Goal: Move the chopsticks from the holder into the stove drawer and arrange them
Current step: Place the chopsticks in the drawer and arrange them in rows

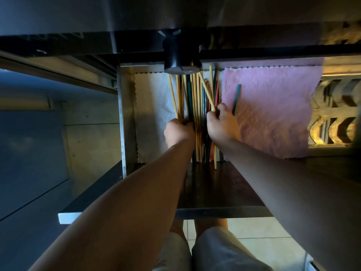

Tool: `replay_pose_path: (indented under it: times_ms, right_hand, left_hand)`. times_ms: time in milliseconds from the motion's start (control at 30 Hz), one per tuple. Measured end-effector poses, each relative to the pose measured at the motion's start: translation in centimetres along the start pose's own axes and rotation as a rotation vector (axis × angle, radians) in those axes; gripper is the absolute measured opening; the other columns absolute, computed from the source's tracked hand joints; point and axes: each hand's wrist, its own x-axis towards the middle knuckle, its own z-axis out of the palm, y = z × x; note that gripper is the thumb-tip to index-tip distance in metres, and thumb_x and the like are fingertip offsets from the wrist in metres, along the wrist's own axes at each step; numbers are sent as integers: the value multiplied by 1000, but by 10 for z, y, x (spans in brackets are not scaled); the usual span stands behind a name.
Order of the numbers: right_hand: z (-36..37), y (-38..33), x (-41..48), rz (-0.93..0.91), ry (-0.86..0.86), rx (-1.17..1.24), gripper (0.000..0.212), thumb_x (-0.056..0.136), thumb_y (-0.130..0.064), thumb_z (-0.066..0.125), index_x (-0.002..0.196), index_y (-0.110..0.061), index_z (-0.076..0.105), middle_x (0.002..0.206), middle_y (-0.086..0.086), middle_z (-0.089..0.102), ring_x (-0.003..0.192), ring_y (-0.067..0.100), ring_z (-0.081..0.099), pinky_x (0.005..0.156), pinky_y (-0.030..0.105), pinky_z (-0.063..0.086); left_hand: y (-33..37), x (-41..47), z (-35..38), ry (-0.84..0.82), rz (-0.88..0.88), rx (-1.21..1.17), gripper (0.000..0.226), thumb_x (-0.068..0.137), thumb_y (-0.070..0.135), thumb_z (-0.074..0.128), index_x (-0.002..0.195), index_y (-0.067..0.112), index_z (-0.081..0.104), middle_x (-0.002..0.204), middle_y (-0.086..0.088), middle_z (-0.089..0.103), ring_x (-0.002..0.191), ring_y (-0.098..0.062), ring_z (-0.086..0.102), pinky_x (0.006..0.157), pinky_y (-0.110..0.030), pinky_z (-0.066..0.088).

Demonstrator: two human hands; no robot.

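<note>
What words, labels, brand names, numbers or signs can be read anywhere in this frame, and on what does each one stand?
None: no word, label, brand, number or sign can be read in this frame.
The chopsticks, the pink cloth, the white cloth, the wall of the metal drawer and the black cylinder above it show no print.
The view is dim and blurred, so fine marks could go unseen.

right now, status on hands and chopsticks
Chopsticks piled in drawer, uneven. Left hand grips a few, right hand pinches one. Green chopstick stray on pink cloth.
</note>
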Motion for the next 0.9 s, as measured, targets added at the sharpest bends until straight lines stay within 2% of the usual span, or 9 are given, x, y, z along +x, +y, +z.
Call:
replay_pose_path:
  times_ms: [167,233,333,433,600,667,767,900]
  right_hand:
    - [-1,7,-2,-46,50,65,14,94,-26,45,97,-14,52,81,5,58,79,30,60,70,39,50]
    - [0,8,-2,-36,65,48,16,95,-28,45,93,-14,51,81,6,57,80,29,60,71,37,49]
    - [4,10,0,-25,67,55,31,97,-35,49,99,-6,59,89,10,62,86,27,61,73,32,48]
    - [5,13,2,14,70,96,35,97,-36,50,100,-6,65,91,8,65,82,21,60,69,23,39]
    - [5,17,4,95,67,239,29,95,-35,54,86,-13,71,75,-3,63,59,9,54,53,22,38]
    - [4,18,3,92,53,247,27,93,-32,58,87,-11,74,70,-7,61,59,8,54,54,22,39]
    - [2,17,2,87,34,260,24,89,-29,63,84,-8,74,68,1,63,62,17,58,59,26,46]
    - [1,17,2,91,39,242,29,85,-26,66,78,1,69,64,8,57,59,19,53,53,26,40]
  left_hand:
    - [4,0,2,-29,2,2,28,84,28,67,105,11,70,91,-5,68,85,-26,65,70,-28,48]
    - [5,0,2,-28,9,3,30,85,29,64,108,11,69,96,-8,69,89,-28,66,72,-29,49]
    - [4,-2,0,-14,39,-15,32,90,33,57,113,11,65,103,-9,68,96,-29,65,81,-33,52]
    - [1,-5,-1,-51,90,-38,30,93,32,51,112,12,62,104,-9,67,97,-28,63,85,-34,51]
    - [0,-11,5,-78,116,-109,26,96,23,51,114,8,63,105,-12,69,98,-30,65,81,-33,50]
    - [-1,-11,9,-101,122,-151,23,93,20,58,110,9,69,94,-9,71,90,-27,68,72,-30,52]
    - [-1,-12,10,-126,109,-154,18,89,24,65,93,7,71,69,-1,63,69,-21,61,55,-23,41]
    - [0,-14,12,-63,117,-56,25,91,34,63,83,11,64,71,-3,60,69,-23,57,56,-25,39]
